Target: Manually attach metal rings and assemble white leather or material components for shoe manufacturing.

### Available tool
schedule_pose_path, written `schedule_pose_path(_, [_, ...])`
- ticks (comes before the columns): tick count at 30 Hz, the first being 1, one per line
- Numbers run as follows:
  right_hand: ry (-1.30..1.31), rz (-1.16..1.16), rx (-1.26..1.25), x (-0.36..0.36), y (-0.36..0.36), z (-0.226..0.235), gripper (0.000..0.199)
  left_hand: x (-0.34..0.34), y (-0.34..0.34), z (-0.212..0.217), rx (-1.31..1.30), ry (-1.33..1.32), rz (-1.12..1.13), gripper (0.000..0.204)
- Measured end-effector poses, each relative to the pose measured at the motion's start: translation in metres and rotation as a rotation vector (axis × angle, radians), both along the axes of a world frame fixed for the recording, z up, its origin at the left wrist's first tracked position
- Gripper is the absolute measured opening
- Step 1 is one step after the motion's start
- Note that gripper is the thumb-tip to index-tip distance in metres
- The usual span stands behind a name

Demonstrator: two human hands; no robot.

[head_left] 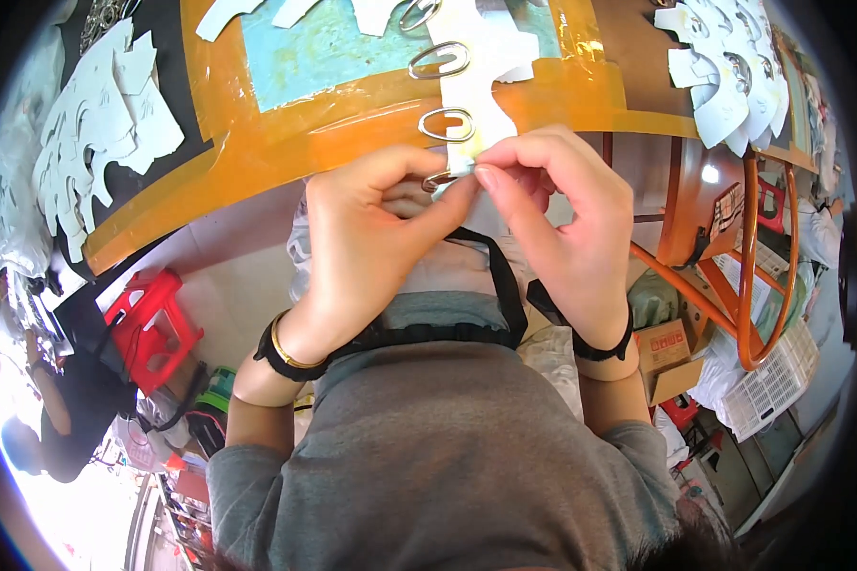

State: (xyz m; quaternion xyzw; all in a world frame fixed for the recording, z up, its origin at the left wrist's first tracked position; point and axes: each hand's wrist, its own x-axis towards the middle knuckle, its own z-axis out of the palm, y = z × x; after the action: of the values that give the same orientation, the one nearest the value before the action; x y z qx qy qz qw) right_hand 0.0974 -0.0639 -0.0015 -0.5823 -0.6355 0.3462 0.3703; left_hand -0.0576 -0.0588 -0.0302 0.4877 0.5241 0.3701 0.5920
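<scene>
oval ring (440, 179) w/ long axis sideways

Orange-edged surface (257, 157) above a pale floor (229, 305). Red stool (152, 324) at left, orange metal frame (752, 276), cardboard box (667, 357) and white basket (776, 381) at right. Bright daylight lower left.

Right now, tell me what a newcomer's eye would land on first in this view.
First, the two hands at centre: the left hand and right hand meet fingertip to fingertip, pinching a small metal oval ring at the near end of a white cut strip. That strip runs away across the orange-edged table with more rings along it. Stacks of white cut pieces lie at the far left and far right.
</scene>
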Motion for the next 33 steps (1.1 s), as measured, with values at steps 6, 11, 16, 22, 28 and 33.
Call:
schedule_pose_path(6, [0.037,-0.011,-0.101,-0.003,0.004,0.0,0.01,0.0,0.001,0.002,0.194,0.164,-0.017,0.016])
schedule_pose_path(11, [0.033,0.012,-0.127,-0.002,0.006,0.002,0.011,-0.002,0.003,0.003,0.322,0.291,-0.055,0.016])
schedule_pose_path(16, [-0.032,0.104,-0.178,0.004,0.011,0.007,0.014,-0.003,0.003,0.01,0.115,0.134,-0.086,0.013])
schedule_pose_path(22, [0.033,0.144,-0.187,0.012,0.014,0.006,0.013,-0.005,0.012,0.013,-0.185,-0.168,-0.15,0.011])
schedule_pose_path(28, [0.055,-0.211,-0.208,0.012,0.011,0.01,0.011,-0.006,0.013,0.012,-0.343,-0.238,-0.153,0.012])
schedule_pose_path(33, [0.197,0.035,-0.189,0.007,0.006,0.002,0.014,-0.009,0.01,0.003,-0.214,-0.189,-0.167,0.011])
